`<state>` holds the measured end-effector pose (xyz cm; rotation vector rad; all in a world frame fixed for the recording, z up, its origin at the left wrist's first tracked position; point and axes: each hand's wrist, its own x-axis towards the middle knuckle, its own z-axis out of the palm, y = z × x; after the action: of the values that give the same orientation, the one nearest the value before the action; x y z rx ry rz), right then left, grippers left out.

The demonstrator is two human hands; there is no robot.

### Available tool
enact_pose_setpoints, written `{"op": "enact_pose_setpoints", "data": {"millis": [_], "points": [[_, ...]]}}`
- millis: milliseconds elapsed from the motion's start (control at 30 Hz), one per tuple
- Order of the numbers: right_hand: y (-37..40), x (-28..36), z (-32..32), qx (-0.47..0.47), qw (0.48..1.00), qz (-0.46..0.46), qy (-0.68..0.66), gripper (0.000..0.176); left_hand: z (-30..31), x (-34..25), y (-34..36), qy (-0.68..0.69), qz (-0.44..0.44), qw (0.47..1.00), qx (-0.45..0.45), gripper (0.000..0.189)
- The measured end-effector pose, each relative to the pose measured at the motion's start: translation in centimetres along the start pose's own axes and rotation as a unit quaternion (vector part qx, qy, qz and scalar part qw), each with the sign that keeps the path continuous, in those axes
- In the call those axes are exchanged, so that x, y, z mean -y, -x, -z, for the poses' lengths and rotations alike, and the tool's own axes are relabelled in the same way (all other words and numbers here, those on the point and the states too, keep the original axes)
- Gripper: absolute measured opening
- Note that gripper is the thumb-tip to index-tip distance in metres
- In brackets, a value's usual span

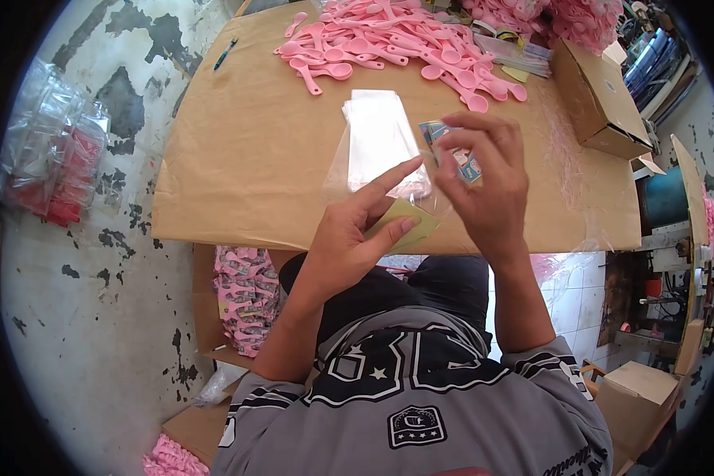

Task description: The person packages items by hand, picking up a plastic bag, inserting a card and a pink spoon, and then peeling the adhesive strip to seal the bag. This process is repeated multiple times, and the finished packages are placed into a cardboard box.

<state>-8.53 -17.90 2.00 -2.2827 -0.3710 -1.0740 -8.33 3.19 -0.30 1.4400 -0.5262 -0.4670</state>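
My left hand [345, 242] grips a yellow-green card [411, 224] between its thumb and the other fingers, with the index finger stretched out. Some clear film shows around the card. My right hand [490, 186] is raised just to the right, slightly blurred, its thumb and fingertips drawn together. Whatever is between them, if anything, cannot be made out. Behind it, partly hidden, blue printed cards [470, 168] lie on the table. A stack of clear plastic bags [379, 131] lies beyond my left index finger.
Pink measuring spoons [373, 40] are heaped at the cardboard-covered table's [238, 159] far side. A cardboard box [599, 99] stands at right, a pen [225, 54] at far left. Below the table, a carton holds bagged pink spoons [246, 301]. Plastic bundles [51, 147] lie on the floor.
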Motion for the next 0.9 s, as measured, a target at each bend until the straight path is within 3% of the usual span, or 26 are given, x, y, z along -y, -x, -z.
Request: {"op": "enact_pose_setpoints", "data": {"millis": [100,167,233,333,367,400,433,467,500,567,600,667,733,767,900], "points": [[-0.7,-1.4,1.9,-0.042,0.997,-0.048,0.031,0.016,-0.2,0.3,-0.1,0.036,-0.013,0.999,-0.025,0.059],[-1.1,-2.9,3.9,-0.079,0.989,-0.091,-0.087,0.009,-0.1,0.3,-0.2,0.047,-0.005,0.998,-0.043,0.055],[-1.9,-2.9,7.3,-0.097,0.938,-0.199,-0.268,0.007,0.1,0.4,-0.2,0.067,0.016,0.996,-0.064,0.05],[-1.4,-6.9,13.4,0.044,0.851,-0.167,-0.495,0.019,-0.1,-0.6,-0.5,0.119,0.051,0.985,-0.113,0.042],[-1.3,-9.0,15.4,0.128,0.863,-0.19,-0.45,0.031,-0.1,-0.4,-0.6,0.127,0.035,0.984,-0.117,0.039],[-1.3,-9.3,15.0,0.144,0.949,-0.235,-0.154,0.035,-0.1,-0.1,-0.7,0.136,0.018,0.983,-0.12,0.037],[-1.0,-9.7,14.2,0.146,0.943,-0.256,0.156,0.04,0.0,0.2,-0.9,0.145,0.0,0.982,-0.125,0.035],[-0.6,-10.0,13.4,0.133,0.846,-0.253,0.451,0.045,-0.1,0.4,-1.0,0.149,-0.014,0.981,-0.125,0.033],[-0.1,-9.7,12.5,0.075,0.76,-0.224,0.606,0.057,-0.1,0.7,-1.1,0.153,-0.027,0.98,-0.126,0.032],[-0.3,-8.5,11.9,0.034,0.919,-0.171,0.354,0.056,-0.2,0.9,-1.6,0.174,-0.047,0.975,-0.131,0.03],[0.0,-7.6,11.4,0.016,0.966,-0.144,0.212,0.055,-0.4,1.0,-1.7,0.191,-0.046,0.972,-0.131,0.029],[0.5,-4.6,8.2,0.027,0.989,-0.092,0.116,0.048,-0.7,1.2,-2.0,0.19,-0.057,0.971,-0.131,0.028],[1.4,-1.4,5.3,0.084,0.962,-0.19,-0.178,0.041,-1.0,1.6,-2.3,0.161,-0.084,0.974,-0.138,0.027],[2.0,-0.5,3.9,0.111,0.941,-0.211,-0.24,0.027,-1.1,1.5,-2.3,0.165,-0.077,0.974,-0.134,0.027],[2.9,0.2,1.1,0.14,0.869,-0.308,-0.361,0.018,-1.0,1.1,-2.0,0.13,-0.073,0.98,-0.133,0.028]]}}
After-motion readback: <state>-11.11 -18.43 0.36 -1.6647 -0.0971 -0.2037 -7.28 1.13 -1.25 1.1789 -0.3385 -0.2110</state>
